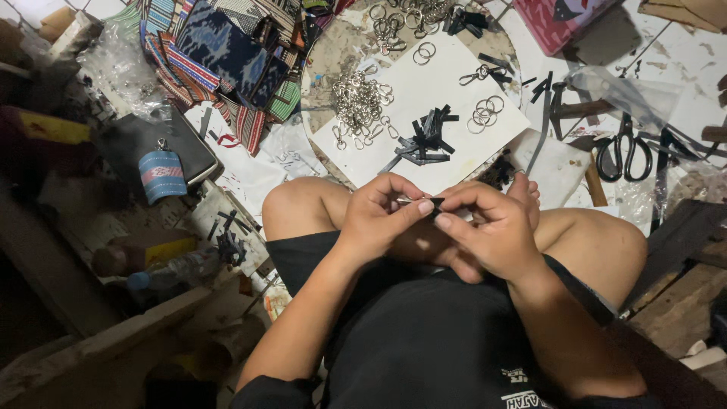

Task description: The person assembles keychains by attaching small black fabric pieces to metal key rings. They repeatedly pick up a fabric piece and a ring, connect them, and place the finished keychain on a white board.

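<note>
A person seated cross-legged on the floor works with both hands above bare knees, seen from a head-worn camera. The left hand [376, 214] pinches a small metal clasp [407, 201] between thumb and forefinger, its fingers [394, 189] curled closed around the piece. The right hand [492, 231] meets it from the other side, thumb and forefinger pressed together on a short black strip [438, 213] that touches the clasp; how the two parts join is hidden by the fingertips. Both hands hover over the lap, just short of a white sheet [447, 79] lying on the floor ahead. On that sheet sit a heap of silver clasps [362, 106], a pile of black strips [425, 138] and a few loose metal rings [485, 113]. More rings [401, 19] lie at the sheet's far edge. To the right, black-handled scissors [625, 151] rest beside a hammer [579, 110] on scraps of paper. To the left, a finished blue woven key fob [162, 174] lies on a dark pouch [151, 148], with a stack of striped woven cloth [227, 53] beyond it. A red patterned box [560, 19] stands at the top edge, well apart from the hands.
</note>
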